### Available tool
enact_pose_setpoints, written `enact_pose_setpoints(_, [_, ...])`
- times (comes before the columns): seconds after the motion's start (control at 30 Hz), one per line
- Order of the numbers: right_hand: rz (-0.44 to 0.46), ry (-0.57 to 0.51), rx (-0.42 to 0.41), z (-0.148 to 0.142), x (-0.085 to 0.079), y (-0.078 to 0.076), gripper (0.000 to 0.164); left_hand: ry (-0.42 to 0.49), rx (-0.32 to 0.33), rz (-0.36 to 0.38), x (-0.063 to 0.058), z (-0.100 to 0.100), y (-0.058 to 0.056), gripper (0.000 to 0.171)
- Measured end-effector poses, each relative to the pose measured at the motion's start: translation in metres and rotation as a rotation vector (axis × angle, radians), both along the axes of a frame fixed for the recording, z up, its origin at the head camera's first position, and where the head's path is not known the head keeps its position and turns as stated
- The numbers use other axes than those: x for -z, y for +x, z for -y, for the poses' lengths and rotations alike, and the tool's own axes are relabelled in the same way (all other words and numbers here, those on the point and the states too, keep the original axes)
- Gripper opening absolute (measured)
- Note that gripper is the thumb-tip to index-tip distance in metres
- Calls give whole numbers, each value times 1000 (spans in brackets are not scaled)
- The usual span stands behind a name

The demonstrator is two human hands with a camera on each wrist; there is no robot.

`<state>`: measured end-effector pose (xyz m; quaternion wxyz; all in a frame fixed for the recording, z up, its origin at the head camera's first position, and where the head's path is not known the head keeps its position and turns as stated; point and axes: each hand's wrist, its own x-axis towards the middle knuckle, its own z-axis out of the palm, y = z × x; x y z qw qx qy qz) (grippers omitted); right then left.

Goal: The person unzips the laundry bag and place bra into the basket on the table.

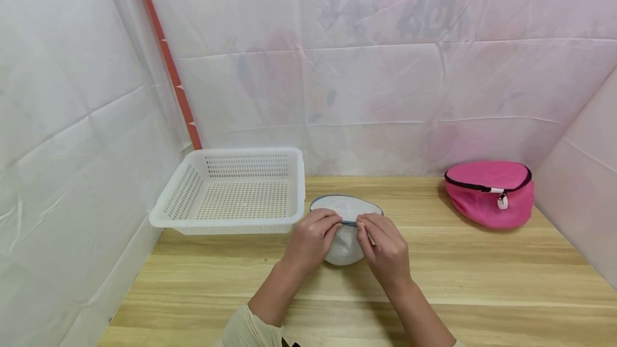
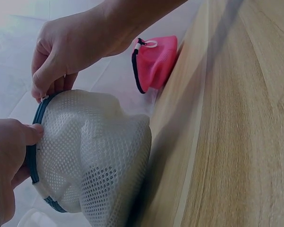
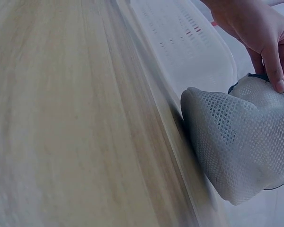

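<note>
A white mesh laundry bag point(image 1: 344, 250) with a dark blue zipper band point(image 2: 34, 156) stands on the wooden table in front of the person. My left hand point(image 1: 312, 237) pinches the zipper band on the left, thumb on the near side in the left wrist view. Close beside it, my right hand point(image 1: 388, 245) pinches the same band near its small slider point(image 2: 44, 98). Both hands are at the bag's upper near edge, and the mesh body bulges below them. The right fingertips cover part of the slider.
Left of the bag is a white perforated plastic basket point(image 1: 226, 223). At the far right sits a pink mesh bag point(image 1: 491, 213) with a black zipper and a white pull. Pale sheets point(image 1: 366, 84) hang behind and on both sides of the wooden table point(image 1: 482, 283).
</note>
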<state>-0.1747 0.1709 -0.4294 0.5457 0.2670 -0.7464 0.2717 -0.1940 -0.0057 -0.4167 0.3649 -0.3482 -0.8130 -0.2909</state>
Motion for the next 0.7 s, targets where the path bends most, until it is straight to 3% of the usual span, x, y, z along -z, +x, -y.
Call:
enact_pose_setpoints(0.43, [-24, -3, -34, 5, -1, 1, 28, -44, -29, -45, -5, -4, 4, 10])
enact_pose_setpoints(0.7, [-56, 4, -63, 10, -2, 1, 26, -64, 2, -79, -6, -10, 9, 9])
